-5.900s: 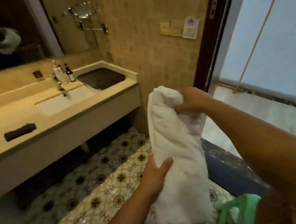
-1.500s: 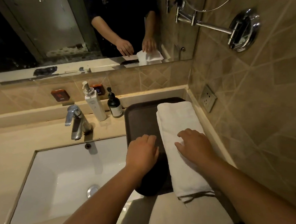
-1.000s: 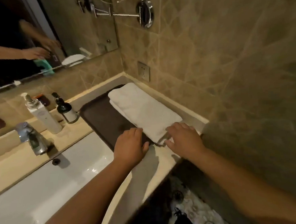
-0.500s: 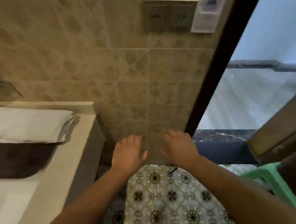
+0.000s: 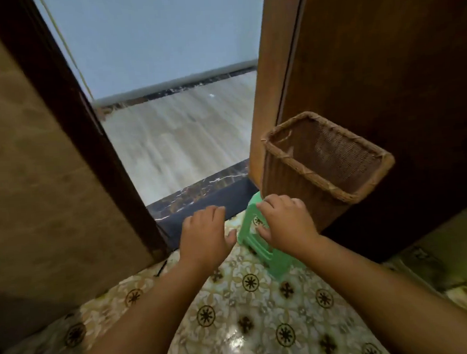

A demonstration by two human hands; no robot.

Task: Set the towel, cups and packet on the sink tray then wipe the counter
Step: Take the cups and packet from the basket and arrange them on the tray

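Taking the green plastic stool (image 5: 261, 241) as the landmark: left of it stands the dark wooden door frame (image 5: 64, 111), then the empty left hand (image 5: 206, 235), fingers loose and spread, holding nothing. The right hand (image 5: 284, 221) hovers over the stool's near edge, fingers slack and empty. Above and right of the stool sits a woven brown wicker basket (image 5: 325, 159). Towel, cups and packet are out of view; I judge the cups come next, so keep both hands free, find them, and grip each by its side
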